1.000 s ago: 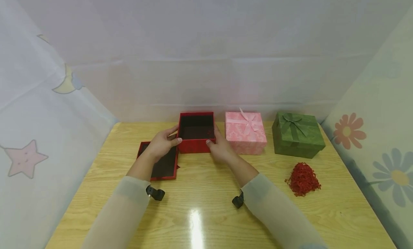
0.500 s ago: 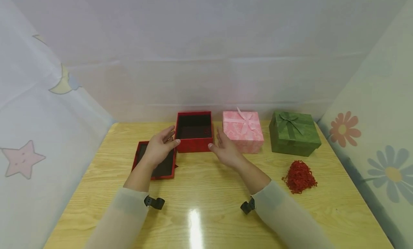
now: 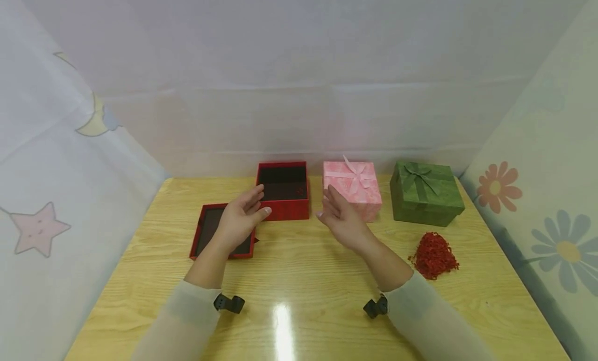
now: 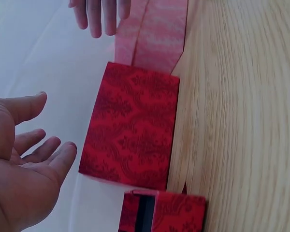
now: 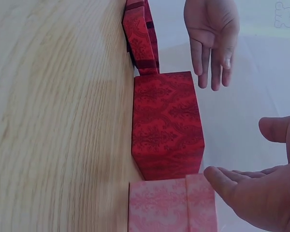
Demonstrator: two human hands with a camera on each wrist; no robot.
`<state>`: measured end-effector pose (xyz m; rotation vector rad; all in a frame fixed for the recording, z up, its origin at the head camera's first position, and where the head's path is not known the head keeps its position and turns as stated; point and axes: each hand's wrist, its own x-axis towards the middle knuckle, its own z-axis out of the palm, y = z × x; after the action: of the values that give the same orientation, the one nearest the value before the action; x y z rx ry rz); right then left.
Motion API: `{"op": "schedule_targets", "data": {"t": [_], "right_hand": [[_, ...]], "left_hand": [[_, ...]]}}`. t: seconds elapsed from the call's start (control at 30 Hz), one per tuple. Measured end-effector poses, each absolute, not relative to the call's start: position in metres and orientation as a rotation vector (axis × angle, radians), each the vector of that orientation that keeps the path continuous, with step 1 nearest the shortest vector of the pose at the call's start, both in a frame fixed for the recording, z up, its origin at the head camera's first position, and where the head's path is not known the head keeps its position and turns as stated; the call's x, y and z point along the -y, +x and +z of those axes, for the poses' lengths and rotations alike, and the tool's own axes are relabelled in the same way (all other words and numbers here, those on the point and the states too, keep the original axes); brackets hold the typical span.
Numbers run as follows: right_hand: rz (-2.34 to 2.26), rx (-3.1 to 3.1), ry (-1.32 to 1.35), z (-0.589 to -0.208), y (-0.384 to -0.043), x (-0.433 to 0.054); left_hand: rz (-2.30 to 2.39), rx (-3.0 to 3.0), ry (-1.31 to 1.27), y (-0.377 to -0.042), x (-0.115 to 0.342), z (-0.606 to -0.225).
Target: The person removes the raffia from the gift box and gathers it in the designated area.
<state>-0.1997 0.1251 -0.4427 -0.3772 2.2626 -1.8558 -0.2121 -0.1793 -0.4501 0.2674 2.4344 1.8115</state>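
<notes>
A red box (image 3: 283, 210) with a dark inside stands uncovered at the back of the table; its patterned side (image 4: 130, 125) fills the middle of the left wrist view. My left hand (image 3: 240, 219) hovers at the box's near left corner with relaxed fingers, holding nothing. Under that hand lies the red lid (image 3: 210, 227), dark inside up, partly hidden by the hand. To the right of the red box my right hand (image 3: 345, 221) is held in the air, fingers loose, before a pink box (image 3: 355, 187) with a ribbon bow. The right wrist view shows its fingers apart from the red box (image 5: 166, 121).
A green box (image 3: 426, 195) with a bow stands at the back right. In front of it lies a heap of red shredded paper (image 3: 434, 255) on the wooden table (image 3: 303, 288). A pale cloth wall (image 3: 299, 117) rises behind the boxes.
Both hands have let go of the red box and drawn back towards me. The right hand has also moved to the right, away from the box, which stays in place.
</notes>
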Motion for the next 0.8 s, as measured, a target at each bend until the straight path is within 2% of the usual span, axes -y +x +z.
{"op": "schedule_targets", "data": {"t": [0.2, 0.53, 0.8], "right_hand": [[-1.843, -2.363, -0.343, -0.441, -0.195, -0.142], [-1.917, -2.463, -0.324, -0.45, -0.192, -0.173], [-1.997, -2.554, -0.102, -0.456, -0.19, -0.204]], "left_hand": [[1.853, -2.376, 0.328, -0.206, 0.159, -0.446], [1.964, -2.266, 0.406, -0.209, 0.125, -0.461], [2.089, -2.137, 0.377, -0.213, 0.088, -0.471]]}}
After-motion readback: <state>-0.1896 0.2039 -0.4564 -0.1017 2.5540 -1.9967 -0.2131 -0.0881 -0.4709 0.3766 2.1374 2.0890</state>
